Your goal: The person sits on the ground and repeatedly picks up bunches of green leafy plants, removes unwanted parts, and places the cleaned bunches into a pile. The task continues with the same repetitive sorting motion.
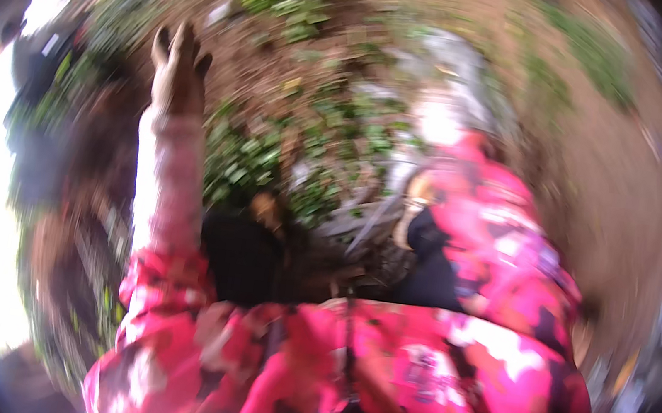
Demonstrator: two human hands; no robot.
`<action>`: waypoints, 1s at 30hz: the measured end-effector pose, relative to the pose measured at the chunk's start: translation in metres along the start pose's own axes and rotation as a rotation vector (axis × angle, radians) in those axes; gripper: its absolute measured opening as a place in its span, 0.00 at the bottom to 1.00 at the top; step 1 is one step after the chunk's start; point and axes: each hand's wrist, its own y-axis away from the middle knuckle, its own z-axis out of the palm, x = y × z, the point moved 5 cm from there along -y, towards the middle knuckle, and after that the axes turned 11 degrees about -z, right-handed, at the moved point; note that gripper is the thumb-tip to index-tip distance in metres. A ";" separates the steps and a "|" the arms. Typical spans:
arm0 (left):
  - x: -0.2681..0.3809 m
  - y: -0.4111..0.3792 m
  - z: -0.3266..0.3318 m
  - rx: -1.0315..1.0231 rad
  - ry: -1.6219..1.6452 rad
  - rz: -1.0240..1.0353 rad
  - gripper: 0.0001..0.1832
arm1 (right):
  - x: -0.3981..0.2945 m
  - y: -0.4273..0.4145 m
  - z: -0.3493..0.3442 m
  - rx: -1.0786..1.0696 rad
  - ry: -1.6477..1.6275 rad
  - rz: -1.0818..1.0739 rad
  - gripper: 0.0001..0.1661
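Observation:
My left hand [179, 70] reaches out over bare soil at the upper left, its fingers spread, with nothing seen in it. On the other side, my right hand [441, 117] is washed out by glare and blurred at the end of a pink patterned sleeve. A crumpled whitish thing, perhaps plastic sheeting [458, 51], lies at or just beyond it; whether the fingers grip it cannot be told. Low green leafy plants [324, 162] grow on the reddish-brown soil [249, 64] between my two arms.
Below the plants lie pale dry stalks or strips [367, 217] near my dark-clothed legs. More brown ground [610, 180] stretches to the right, with a grassy patch [596, 53] above. Dark blurred shapes and greenery [64, 90] stand at the left beside strong glare.

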 end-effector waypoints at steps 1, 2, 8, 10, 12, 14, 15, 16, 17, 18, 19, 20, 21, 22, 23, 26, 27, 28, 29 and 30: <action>0.016 -0.001 -0.045 0.168 -0.037 0.078 0.39 | 0.040 0.018 -0.014 0.029 0.136 0.059 0.34; 0.017 -0.025 -0.132 0.371 -0.150 0.191 0.39 | 0.083 0.034 -0.031 0.046 0.270 0.125 0.33; -0.036 0.037 -0.427 1.315 -0.850 -0.077 0.35 | 0.304 0.116 -0.110 -0.004 0.689 0.691 0.31; -0.055 0.074 -0.529 1.156 -0.708 0.156 0.21 | 0.353 0.074 -0.110 -0.089 0.651 0.730 0.30; -0.084 0.009 -0.435 0.879 -1.232 -0.186 0.21 | 0.350 0.127 -0.131 -0.063 0.658 0.884 0.29; -0.097 -0.030 -0.381 0.627 -1.761 -0.224 0.24 | 0.330 0.140 -0.112 -0.052 0.522 0.870 0.29; -0.103 -0.045 -0.349 0.473 -1.945 -0.217 0.27 | 0.308 0.147 -0.094 -0.058 0.408 0.807 0.28; -0.106 -0.047 -0.330 0.333 -2.121 -0.232 0.30 | 0.276 0.129 -0.069 -0.122 0.330 0.671 0.28; -0.107 -0.046 -0.327 0.178 -2.290 -0.254 0.33 | 0.203 0.090 -0.029 -0.244 0.355 0.407 0.27; -0.111 -0.054 -0.330 0.057 -2.432 -0.373 0.32 | 0.121 0.067 0.003 -0.325 0.391 0.160 0.27; -0.123 -0.065 -0.348 0.073 -2.478 -0.366 0.31 | 0.051 0.048 0.022 -0.475 0.427 0.082 0.27; -0.133 -0.076 -0.371 0.017 -2.459 -0.438 0.29 | 0.015 0.040 0.034 -0.517 0.316 0.086 0.26; -0.142 -0.083 -0.384 -0.059 -2.429 -0.505 0.27 | -0.014 0.038 0.040 -0.561 0.212 0.105 0.26; -0.144 -0.087 -0.394 -0.122 -2.411 -0.575 0.25 | -0.032 0.037 0.043 -0.560 0.151 0.127 0.25; -0.152 -0.089 -0.399 -0.184 -2.390 -0.648 0.24 | -0.045 0.040 0.044 -0.497 0.201 0.121 0.25; -0.134 -0.087 -0.406 -0.178 -2.475 -0.276 0.22 | -0.079 0.047 0.048 -0.357 0.394 -0.016 0.24; -0.130 -0.087 -0.407 -0.159 -2.431 -0.251 0.22 | -0.088 0.052 0.051 -0.290 0.275 -0.033 0.23; -0.114 -0.092 -0.399 -0.148 -2.393 -0.189 0.22 | -0.099 0.055 0.057 -0.326 0.300 -0.045 0.22; -0.096 -0.096 -0.389 -0.132 -2.333 -0.136 0.23 | -0.108 0.057 0.062 -0.365 0.325 -0.059 0.21; -0.074 -0.099 -0.379 -0.115 -2.267 -0.083 0.23 | -0.108 0.063 0.067 -0.354 0.433 -0.200 0.20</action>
